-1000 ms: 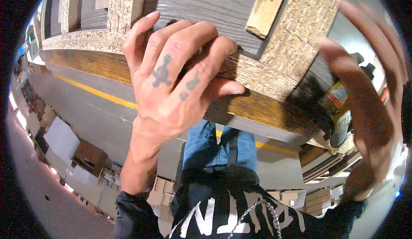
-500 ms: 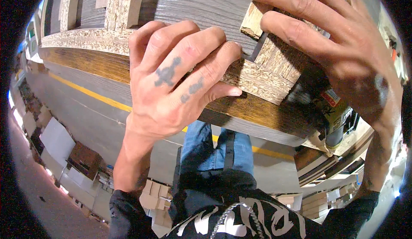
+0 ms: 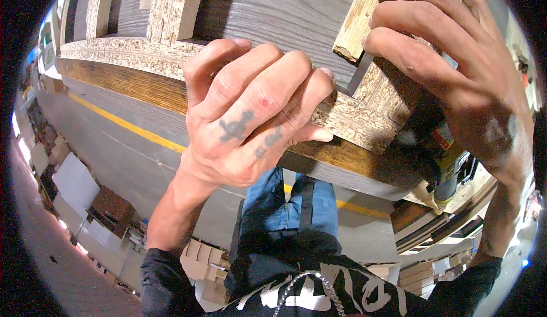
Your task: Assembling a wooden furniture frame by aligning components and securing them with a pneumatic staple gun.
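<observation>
A grey wood-grain panel (image 3: 259, 18) lies in front of me with a particleboard frame (image 3: 122, 54) on it. My left hand (image 3: 256, 112) is closed over the frame's near rail, its fingers bent over the top and its thumb along the brown wooden edge (image 3: 134, 86) below. At the right, my right hand (image 3: 450, 55) reaches over the end rail (image 3: 382, 83), fingers loosely bent and apart; its thumb is hidden. Its fingertips are at the right side of a short pale wood strip (image 3: 357, 26), which lies inside the frame's corner.
Below the frame's right corner sits a yellow and black tool (image 3: 448, 180), partly shaded. Stacked boards (image 3: 433, 226) stand at the lower right. A yellow line (image 3: 125, 123) crosses the grey floor, and white panels and boxes (image 3: 77, 183) stand at the left.
The whole view has shifted, so the frame appears slightly lower and farther right. My right fingertips have drawn right, from over the pale strip to its side. My left hand keeps its hold.
</observation>
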Demonstrator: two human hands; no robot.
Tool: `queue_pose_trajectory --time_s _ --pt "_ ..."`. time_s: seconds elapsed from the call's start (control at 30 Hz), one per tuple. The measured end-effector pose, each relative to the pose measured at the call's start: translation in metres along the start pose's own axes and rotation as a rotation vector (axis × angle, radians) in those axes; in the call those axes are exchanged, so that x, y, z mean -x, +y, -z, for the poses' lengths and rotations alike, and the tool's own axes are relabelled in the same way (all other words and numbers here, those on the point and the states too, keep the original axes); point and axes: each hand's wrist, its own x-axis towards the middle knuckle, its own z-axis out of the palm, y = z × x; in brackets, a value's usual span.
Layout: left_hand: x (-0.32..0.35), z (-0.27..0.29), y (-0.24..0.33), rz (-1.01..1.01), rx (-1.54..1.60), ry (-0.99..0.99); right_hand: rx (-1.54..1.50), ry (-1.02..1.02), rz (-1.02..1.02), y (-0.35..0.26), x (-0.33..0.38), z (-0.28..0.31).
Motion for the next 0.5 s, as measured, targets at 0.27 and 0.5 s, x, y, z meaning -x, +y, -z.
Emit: queue_pose_trajectory --time_s 0.27,0.5 --pt "-0.004 0.008 0.006 0.104 0.047 -0.093 0.006 -0.001 0.004 0.000 -0.003 0.003" --pt "-0.009 0.012 0.004 0.115 0.029 -0.188 0.003 0.008 0.018 -0.001 -0.002 0.004"
